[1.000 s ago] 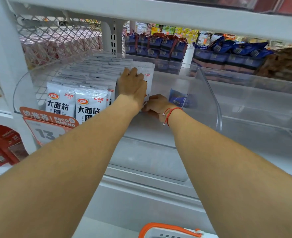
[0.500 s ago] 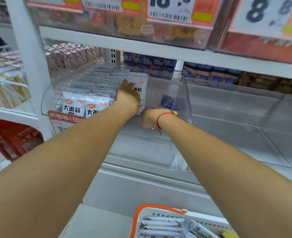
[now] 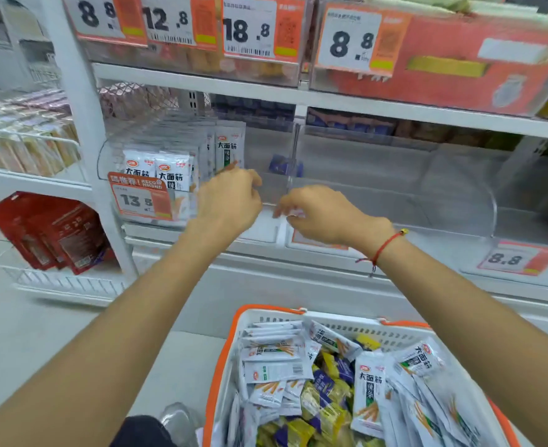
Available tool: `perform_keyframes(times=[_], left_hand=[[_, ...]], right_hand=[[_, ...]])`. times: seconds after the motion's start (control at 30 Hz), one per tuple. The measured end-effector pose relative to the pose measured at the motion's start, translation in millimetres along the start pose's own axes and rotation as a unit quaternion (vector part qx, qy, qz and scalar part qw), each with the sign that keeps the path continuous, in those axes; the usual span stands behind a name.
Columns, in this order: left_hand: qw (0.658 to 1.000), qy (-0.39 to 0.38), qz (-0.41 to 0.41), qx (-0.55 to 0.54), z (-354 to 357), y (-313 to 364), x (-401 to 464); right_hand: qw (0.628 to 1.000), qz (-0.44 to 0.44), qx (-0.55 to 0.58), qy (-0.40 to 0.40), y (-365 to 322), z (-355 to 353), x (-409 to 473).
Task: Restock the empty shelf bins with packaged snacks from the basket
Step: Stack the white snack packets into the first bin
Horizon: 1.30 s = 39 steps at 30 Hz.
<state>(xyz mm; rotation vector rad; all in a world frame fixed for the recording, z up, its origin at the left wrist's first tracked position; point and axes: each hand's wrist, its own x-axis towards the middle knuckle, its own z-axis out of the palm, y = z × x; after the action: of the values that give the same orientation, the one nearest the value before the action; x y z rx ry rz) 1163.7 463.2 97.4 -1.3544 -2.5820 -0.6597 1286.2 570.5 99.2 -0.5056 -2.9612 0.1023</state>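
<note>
White snack packets stand in rows in the left part of a clear shelf bin. One taller packet stands upright at the rows' right end. My left hand hovers just in front of the bin, fingers loosely curled, holding nothing. My right hand hangs beside it at the bin's front lip, also empty, with a red string on the wrist. Below them sits a white basket with an orange rim full of white, yellow and blue snack packets.
A wider clear bin to the right holds nothing. A small blue packet lies by the divider. Price tags hang on the shelf above and at the front. Red bags fill a side rack at left.
Both hands have pulled back out of the bin toward me, letting go of the packets. The view has drawn back and tilted down, bringing the basket into sight.
</note>
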Motion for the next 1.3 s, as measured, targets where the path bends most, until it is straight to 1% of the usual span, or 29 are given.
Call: perform_keyframes(times=[0.13,0.27,0.4,0.6,0.67,0.73,0.77,0.8,0.83,0.9,0.93,1.0,1.03,1.1,1.17,1.2,1.3], left_hand=[[0.997,-0.051,-0.019,-0.045,34.4,17.3,-53.3],[0.987,-0.141,-0.038,-0.070,79.3,27.7,-104.0],[0.976,-0.207,-0.028,-0.062,121.2,28.1,-140.9],[0.958,-0.272,-0.063,-0.068,179.3,8.6,-178.1],[0.958,-0.277,-0.065,-0.041,193.4,-0.8,-193.7],[0.958,-0.281,-0.059,0.011,205.2,-13.3,-205.5],[0.957,-0.283,-0.058,0.024,209.5,-19.7,-209.1],[0.956,-0.287,-0.059,0.025,214.1,-25.6,-210.7],[0.954,-0.292,-0.060,0.019,217.9,-29.3,-210.6],[0.949,-0.308,-0.070,0.007,223.6,-30.5,-205.9],[0.945,-0.317,-0.076,0.008,226.6,-29.4,-202.7],[0.936,-0.342,-0.085,0.020,230.9,-26.3,-196.7],[0.931,-0.351,-0.096,0.019,233.3,-25.7,-194.5],[0.923,-0.360,-0.135,-0.003,237.0,-26.4,-192.0],[0.917,-0.358,-0.173,-0.037,238.1,-25.4,-190.4],[0.912,-0.357,-0.192,-0.058,237.6,-24.4,-189.1],[0.897,-0.334,-0.262,-0.120,239.4,-23.4,-185.4]], right_hand=[[0.994,0.062,0.085,-0.015,19.6,29.5,-67.5],[0.977,0.127,0.159,-0.062,36.0,75.7,-127.6],[0.961,0.174,0.190,-0.102,46.0,118.1,-171.0],[0.941,0.216,0.207,-0.155,40.8,178.0,-213.3],[0.932,0.211,0.219,-0.198,29.9,201.5,-225.6],[0.923,0.208,0.215,-0.242,19.6,223.2,-231.9],[0.924,0.210,0.206,-0.245,15.5,232.6,-232.3],[0.930,0.215,0.192,-0.227,12.0,240.2,-230.1],[0.941,0.218,0.177,-0.191,9.0,246.0,-225.6],[0.963,0.207,0.149,-0.083,5.6,254.7,-209.5],[0.970,0.193,0.139,-0.042,4.6,258.2,-198.9],[0.980,0.161,0.115,0.000,4.6,267.8,-175.4],[0.985,0.141,0.097,-0.008,4.5,272.9,-164.5],[0.988,0.109,0.075,-0.074,1.4,283.1,-148.1],[0.984,0.107,0.054,-0.132,-0.6,290.6,-139.6],[0.983,0.115,0.055,-0.129,-1.1,292.8,-138.6],[0.988,0.118,0.080,-0.058,-1.6,294.7,-144.4]])
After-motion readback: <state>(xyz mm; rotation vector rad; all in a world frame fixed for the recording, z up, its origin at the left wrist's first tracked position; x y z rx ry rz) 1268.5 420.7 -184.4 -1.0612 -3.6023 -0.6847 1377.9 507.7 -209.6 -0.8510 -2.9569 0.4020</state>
